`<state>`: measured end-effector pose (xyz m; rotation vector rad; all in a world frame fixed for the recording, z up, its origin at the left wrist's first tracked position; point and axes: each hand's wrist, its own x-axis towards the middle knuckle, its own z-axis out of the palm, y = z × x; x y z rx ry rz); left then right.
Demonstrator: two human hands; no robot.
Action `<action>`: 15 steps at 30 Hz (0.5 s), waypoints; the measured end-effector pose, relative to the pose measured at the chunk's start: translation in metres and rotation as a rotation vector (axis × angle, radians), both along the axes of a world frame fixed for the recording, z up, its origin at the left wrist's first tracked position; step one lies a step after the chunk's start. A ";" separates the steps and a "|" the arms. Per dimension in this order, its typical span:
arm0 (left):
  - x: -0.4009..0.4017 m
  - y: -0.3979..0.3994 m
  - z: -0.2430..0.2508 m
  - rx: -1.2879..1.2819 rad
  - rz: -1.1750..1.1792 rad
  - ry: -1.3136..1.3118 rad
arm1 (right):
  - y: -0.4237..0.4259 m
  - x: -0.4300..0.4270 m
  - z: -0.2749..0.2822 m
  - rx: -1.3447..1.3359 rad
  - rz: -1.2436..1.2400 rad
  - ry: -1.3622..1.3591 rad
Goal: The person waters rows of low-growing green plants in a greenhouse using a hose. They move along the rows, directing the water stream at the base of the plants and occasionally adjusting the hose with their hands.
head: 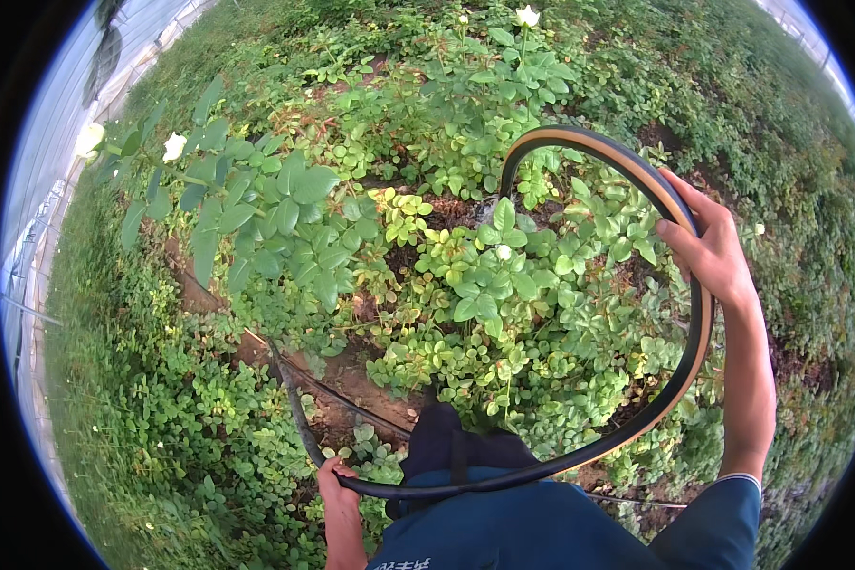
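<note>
A black hose with an orange-tan stripe (700, 335) loops in front of my body. My right hand (709, 239) grips its raised stretch at the right, thumb on the near side. From there the hose arches over and its end points down among the rose bushes, where water (486, 211) splashes out near the soil. My left hand (336, 476) is closed around the hose low at the left, close to my waist. Beyond that hand the hose runs away up-left to the ground. A small white rosebud (504, 252) stands just below the outlet.
Dense rose bushes (470, 370) surround me. A tall leafy stem with white blooms (174, 147) leans in at the left; another white rose (527, 16) rises ahead. A thin dark pipe (349, 406) crosses the bare soil path (342, 374). Translucent greenhouse sheeting (50, 164) lines the left.
</note>
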<state>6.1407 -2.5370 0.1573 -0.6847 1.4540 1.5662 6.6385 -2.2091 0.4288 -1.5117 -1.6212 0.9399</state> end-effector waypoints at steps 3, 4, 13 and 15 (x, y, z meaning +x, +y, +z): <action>0.015 -0.012 0.005 0.045 -0.025 0.008 | -0.030 0.032 0.004 0.034 -0.062 -0.040; 0.020 -0.016 0.008 0.059 -0.024 0.010 | -0.039 0.042 0.006 0.044 -0.075 -0.057; 0.052 -0.041 0.045 0.115 0.009 0.070 | -0.078 0.092 0.004 0.165 -0.156 -0.013; 0.057 -0.053 0.052 0.125 0.021 0.098 | -0.077 0.093 -0.003 0.171 -0.130 0.016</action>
